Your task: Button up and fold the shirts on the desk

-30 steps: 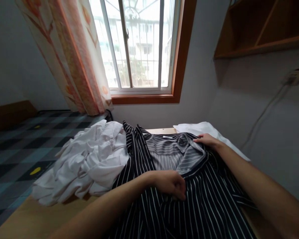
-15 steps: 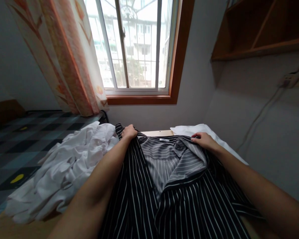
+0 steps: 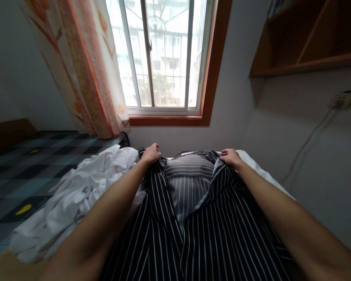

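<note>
A black shirt with white stripes (image 3: 219,234) is spread in front of me, its neck opening facing up and its paler inside showing. My left hand (image 3: 151,154) is closed on the shirt's left shoulder edge by the collar. On the other side of the neckline, my right hand (image 3: 231,158) pinches the cloth near the right shoulder. Between the hands the back of the neck arches up, with a small white label on its edge. The shirt's lower part runs out of view at the bottom.
Crumpled white clothes (image 3: 84,195) are heaped to the left, beside a bed with a checked cover (image 3: 17,175). White cloth (image 3: 260,171) lies at the right. Ahead are a window (image 3: 166,58) and a patterned curtain (image 3: 84,70). A wooden shelf (image 3: 307,64) hangs upper right.
My right hand has moved slightly left, bringing the two hands closer together. The shirt's back neckline has bulged upward, and the folded right front has drawn in. The view has shifted slightly.
</note>
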Demonstrator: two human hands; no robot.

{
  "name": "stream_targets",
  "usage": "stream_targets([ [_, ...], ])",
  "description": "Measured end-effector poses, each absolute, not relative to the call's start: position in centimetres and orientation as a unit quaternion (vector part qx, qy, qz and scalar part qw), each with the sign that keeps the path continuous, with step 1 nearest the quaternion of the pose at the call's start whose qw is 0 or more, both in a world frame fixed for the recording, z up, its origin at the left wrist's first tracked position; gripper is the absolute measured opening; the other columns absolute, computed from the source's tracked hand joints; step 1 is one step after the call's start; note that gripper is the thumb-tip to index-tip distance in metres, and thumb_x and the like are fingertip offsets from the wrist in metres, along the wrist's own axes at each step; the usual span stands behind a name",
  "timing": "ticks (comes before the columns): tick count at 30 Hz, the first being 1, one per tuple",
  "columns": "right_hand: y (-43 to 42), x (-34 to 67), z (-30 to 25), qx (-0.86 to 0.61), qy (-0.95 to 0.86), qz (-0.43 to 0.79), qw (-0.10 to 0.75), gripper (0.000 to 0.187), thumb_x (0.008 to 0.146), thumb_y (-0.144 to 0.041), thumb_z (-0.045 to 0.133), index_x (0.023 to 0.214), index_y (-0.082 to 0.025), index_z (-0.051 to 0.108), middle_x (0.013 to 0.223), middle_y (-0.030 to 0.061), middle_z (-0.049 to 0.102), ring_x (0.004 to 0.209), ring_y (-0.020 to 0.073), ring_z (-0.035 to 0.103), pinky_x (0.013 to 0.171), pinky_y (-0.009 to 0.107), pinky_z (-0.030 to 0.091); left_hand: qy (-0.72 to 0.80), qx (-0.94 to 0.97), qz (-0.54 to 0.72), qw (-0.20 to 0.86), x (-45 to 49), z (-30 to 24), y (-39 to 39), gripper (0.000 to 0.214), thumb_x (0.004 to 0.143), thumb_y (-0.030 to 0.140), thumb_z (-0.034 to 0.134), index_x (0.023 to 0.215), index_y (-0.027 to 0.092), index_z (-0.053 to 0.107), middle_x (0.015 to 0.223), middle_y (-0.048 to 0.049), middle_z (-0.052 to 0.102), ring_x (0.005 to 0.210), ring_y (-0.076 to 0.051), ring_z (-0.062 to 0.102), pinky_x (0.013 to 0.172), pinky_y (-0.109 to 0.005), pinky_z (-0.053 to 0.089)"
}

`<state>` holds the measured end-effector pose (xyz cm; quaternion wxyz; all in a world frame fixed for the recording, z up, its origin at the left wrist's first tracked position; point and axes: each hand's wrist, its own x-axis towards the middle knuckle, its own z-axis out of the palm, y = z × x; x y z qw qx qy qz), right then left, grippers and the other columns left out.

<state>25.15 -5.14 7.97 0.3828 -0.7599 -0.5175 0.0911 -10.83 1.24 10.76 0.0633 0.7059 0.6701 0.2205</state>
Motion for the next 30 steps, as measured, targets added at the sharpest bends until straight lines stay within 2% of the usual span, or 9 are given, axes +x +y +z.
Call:
stream_targets([
  [2,-5.1,24.8,6.0,-0.767,-0.516,0.12,0.362,0.038,0.058,-0.016,0.075,0.096,-0.014,0.071,0.082,0.0082,0.074,0.076,0.0217,0.069,0.074,0.031,0.053,0.68,0.706,0.184,0.073,-11.2,10.1,0.7,0.044,0.075,0.015,0.061,0.119,0.018,0.063,0.118,-0.0149,0.068,0.108,-0.03,0.064,0.091,-0.034,0.048],
  [7,-5.8,24.3,4.3,-0.787,-0.491,0.136,0.348,0.042,0.052,-0.019,0.078,0.093,-0.016,0.067,0.083,0.0078,0.072,0.075,0.0232,0.067,0.069,0.033,0.054,0.686,0.701,0.193,0.037,-11.3,10.0,0.0,0.032,0.075,0.014,0.061,0.106,0.019,0.07,0.112,-0.015,0.07,0.108,-0.032,0.064,0.094,-0.04,0.047],
  [9,-5.5,24.1,5.0,-0.785,-0.488,0.124,0.361,0.037,0.055,-0.017,0.073,0.091,-0.017,0.066,0.083,0.0075,0.071,0.077,0.0238,0.067,0.07,0.033,0.053,0.671,0.707,0.218,0.055,-10.9,10.4,0.2,0.03,0.071,0.009,0.062,0.099,0.017,0.073,0.112,-0.015,0.07,0.11,-0.033,0.062,0.097,-0.04,0.045],
  [12,-4.1,23.0,7.2,-0.767,-0.493,0.082,0.402,0.036,0.066,-0.017,0.064,0.102,-0.017,0.064,0.093,0.0093,0.07,0.089,0.024,0.066,0.08,0.033,0.051,0.647,0.713,0.248,0.105,-9.4,11.4,1.0,0.029,0.068,0.005,0.063,0.093,0.016,0.075,0.109,-0.013,0.072,0.109,-0.029,0.063,0.097,-0.034,0.046],
  [14,-2.6,21.3,8.7,-0.749,-0.5,0.053,0.432,0.038,0.071,-0.018,0.059,0.11,-0.017,0.061,0.1,0.0093,0.069,0.094,0.0231,0.065,0.086,0.032,0.049,0.638,0.709,0.27,0.13,-7.8,12.0,1.8,0.032,0.072,0.008,0.061,0.101,0.015,0.073,0.109,-0.0119,0.072,0.107,-0.025,0.065,0.094,-0.029,0.048],
  [17,-0.4,18.1,9.9,-0.715,-0.517,0.032,0.47,0.039,0.074,-0.016,0.056,0.113,-0.017,0.058,0.102,0.0103,0.066,0.096,0.024,0.064,0.089,0.035,0.048,0.628,0.698,0.308,0.153,-4.6,12.6,2.9,0.043,0.083,0.013,0.052,0.124,0.01,0.063,0.122,-0.0142,0.066,0.113,-0.021,0.062,0.094,-0.027,0.047],
  [21,1.1,14.3,8.2,-0.652,-0.596,0.11,0.455,0.046,0.076,-0.009,0.052,0.121,-0.017,0.053,0.116,0.0132,0.061,0.111,0.0251,0.058,0.1,0.042,0.042,0.603,0.714,0.308,0.177,-1.8,11.4,2.6,0.056,0.087,0.017,0.048,0.141,0.006,0.044,0.144,-0.0173,0.049,0.131,-0.022,0.048,0.105,-0.027,0.038],
  [25,-0.1,13.2,4.7,-0.582,-0.681,0.222,0.385,0.048,0.067,-0.006,0.067,0.113,-0.015,0.059,0.112,0.0106,0.066,0.101,0.0217,0.064,0.093,0.036,0.05,0.522,0.787,0.219,0.247,-2.3,8.3,0.6,0.055,0.079,0.028,0.064,0.131,0.013,0.056,0.137,-0.0125,0.057,0.125,-0.023,0.055,0.101,-0.024,0.042],
  [30,-5.4,14.9,4.1,-0.542,-0.711,0.226,0.386,0.048,0.079,-0.012,0.06,0.126,-0.014,0.054,0.132,0.0144,0.055,0.109,0.02,0.061,0.097,0.038,0.049,0.505,0.806,0.205,0.23,-4.8,8.5,-2.0,0.041,0.093,0.029,0.044,0.129,0.017,0.058,0.137,-0.0092,0.057,0.127,-0.021,0.052,0.107,-0.027,0.038],
])
